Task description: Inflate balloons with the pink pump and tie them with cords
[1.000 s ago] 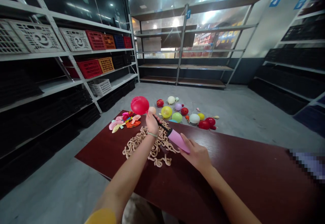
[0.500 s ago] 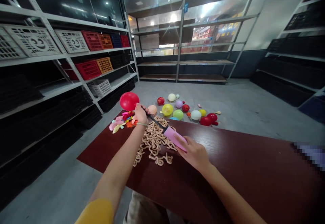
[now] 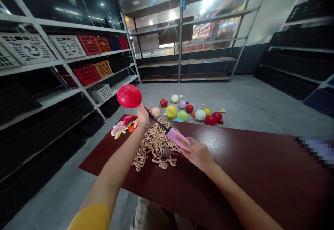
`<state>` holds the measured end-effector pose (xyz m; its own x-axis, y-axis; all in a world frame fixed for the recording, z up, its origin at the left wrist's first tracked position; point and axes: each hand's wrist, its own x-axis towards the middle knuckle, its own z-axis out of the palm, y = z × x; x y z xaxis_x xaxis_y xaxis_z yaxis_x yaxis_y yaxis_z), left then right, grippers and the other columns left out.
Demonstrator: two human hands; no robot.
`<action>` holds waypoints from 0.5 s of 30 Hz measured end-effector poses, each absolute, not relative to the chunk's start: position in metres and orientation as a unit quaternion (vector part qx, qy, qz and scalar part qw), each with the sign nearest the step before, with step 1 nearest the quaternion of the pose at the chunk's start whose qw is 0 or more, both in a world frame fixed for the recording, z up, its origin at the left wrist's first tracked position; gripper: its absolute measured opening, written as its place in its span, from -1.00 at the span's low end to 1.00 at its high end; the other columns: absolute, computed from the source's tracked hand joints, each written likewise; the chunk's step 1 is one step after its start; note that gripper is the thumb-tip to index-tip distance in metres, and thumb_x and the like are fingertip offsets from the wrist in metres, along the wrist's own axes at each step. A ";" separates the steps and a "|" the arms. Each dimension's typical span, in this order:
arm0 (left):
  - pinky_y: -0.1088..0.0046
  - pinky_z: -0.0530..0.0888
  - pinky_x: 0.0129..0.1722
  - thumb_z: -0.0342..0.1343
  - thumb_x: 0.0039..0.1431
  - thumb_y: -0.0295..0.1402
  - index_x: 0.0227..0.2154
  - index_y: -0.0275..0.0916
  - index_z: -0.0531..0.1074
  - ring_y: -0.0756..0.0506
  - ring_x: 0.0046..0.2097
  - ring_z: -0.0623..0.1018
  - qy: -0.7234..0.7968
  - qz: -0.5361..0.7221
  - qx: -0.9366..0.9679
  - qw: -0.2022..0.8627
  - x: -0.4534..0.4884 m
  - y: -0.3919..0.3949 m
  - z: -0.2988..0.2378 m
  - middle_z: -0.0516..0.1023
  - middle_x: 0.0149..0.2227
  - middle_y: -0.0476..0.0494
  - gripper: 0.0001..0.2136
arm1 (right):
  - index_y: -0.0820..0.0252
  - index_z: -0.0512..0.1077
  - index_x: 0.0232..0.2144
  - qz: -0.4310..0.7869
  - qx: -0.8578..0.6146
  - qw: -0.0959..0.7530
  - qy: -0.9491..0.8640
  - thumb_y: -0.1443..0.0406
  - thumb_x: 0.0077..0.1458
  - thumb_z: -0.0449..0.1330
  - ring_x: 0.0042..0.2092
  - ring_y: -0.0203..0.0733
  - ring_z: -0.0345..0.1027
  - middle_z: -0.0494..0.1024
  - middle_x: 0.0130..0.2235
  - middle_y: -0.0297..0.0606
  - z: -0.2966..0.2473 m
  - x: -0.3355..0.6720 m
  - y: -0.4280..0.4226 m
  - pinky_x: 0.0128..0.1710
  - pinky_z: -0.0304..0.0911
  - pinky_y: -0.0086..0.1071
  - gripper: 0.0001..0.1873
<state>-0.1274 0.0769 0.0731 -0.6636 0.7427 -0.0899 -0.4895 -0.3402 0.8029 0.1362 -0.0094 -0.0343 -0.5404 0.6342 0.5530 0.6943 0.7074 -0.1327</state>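
Note:
My left hand [image 3: 143,114] is closed around the neck of a red inflated balloon [image 3: 128,96], holding it on the black nozzle of a pink hand pump [image 3: 177,139]. The fingers of my right hand [image 3: 198,154] are wrapped round the pump's pink body. Both hands hover over a dark red table [image 3: 235,178]. Under the pump lies a heap of beige curled clips [image 3: 154,145]. Flat uninflated balloons in pink, orange and yellow [image 3: 122,125] lie at the table's far left corner.
Several inflated balloons [image 3: 191,112] in red, yellow, green and white lie on the grey floor beyond the table. Metal shelving with white, red and orange crates [image 3: 86,46] runs along the left. More shelves stand at the back and right. A blurred patch [image 3: 317,148] sits at the right.
The red balloon has grown a little and shifted left and up with my left hand. My right hand has stayed on the pump body, edging slightly toward the nozzle.

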 end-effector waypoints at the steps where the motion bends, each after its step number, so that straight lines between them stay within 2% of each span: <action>1: 0.62 0.16 -0.71 -0.07 0.29 -0.28 -0.49 -0.19 0.17 0.09 -0.70 0.22 0.428 0.810 0.157 0.369 -0.135 0.080 0.080 0.19 -0.63 0.12 -0.77 | -0.13 0.28 0.25 -0.054 -0.379 0.299 -0.874 0.17 0.29 0.08 -0.21 -0.20 0.49 0.56 -0.07 -0.24 -0.033 0.136 -0.010 -0.31 0.33 -0.43 -0.51; 5: 0.64 0.14 -0.69 -0.06 0.29 -0.23 -0.47 -0.18 0.15 0.11 -0.69 0.20 0.417 0.819 0.146 0.365 -0.123 0.081 0.077 0.16 -0.62 0.14 -0.76 | -0.15 0.29 0.24 -0.077 -0.396 0.311 -0.860 0.16 0.29 0.08 -0.25 -0.22 0.49 0.57 -0.09 -0.26 -0.035 0.135 -0.013 -0.35 0.29 -0.43 -0.52; 10: 0.60 0.20 -0.65 -0.01 0.25 -0.14 -0.47 -0.18 0.14 0.09 -0.65 0.25 0.412 0.788 0.171 0.424 -0.058 0.060 0.029 0.18 -0.61 0.13 -0.72 | -0.21 0.21 0.28 -0.091 -0.425 0.287 -0.854 0.14 0.28 0.08 -0.30 -0.24 0.46 0.56 -0.11 -0.28 -0.039 0.142 -0.007 -0.43 0.19 -0.45 -0.47; 13: 0.53 0.27 -0.61 -0.03 0.27 -0.13 -0.48 -0.18 0.15 0.06 -0.62 0.27 0.400 0.799 0.158 0.420 -0.038 0.048 0.006 0.19 -0.61 0.10 -0.71 | -0.11 0.10 0.34 -0.084 -0.419 0.240 -0.872 0.14 0.22 0.14 -0.25 -0.18 0.45 0.55 -0.14 -0.26 -0.033 0.150 0.006 -0.41 0.18 -0.42 -0.33; 15: 0.50 0.29 -0.60 -0.06 0.29 -0.15 -0.48 -0.17 0.14 0.05 -0.61 0.27 0.397 0.817 0.134 0.397 -0.035 0.045 -0.001 0.19 -0.60 0.10 -0.72 | 0.02 0.10 0.33 -0.089 -0.421 0.211 -0.878 0.17 0.18 0.18 -0.19 -0.11 0.44 0.55 -0.10 -0.20 -0.028 0.156 0.015 -0.35 0.19 -0.37 -0.29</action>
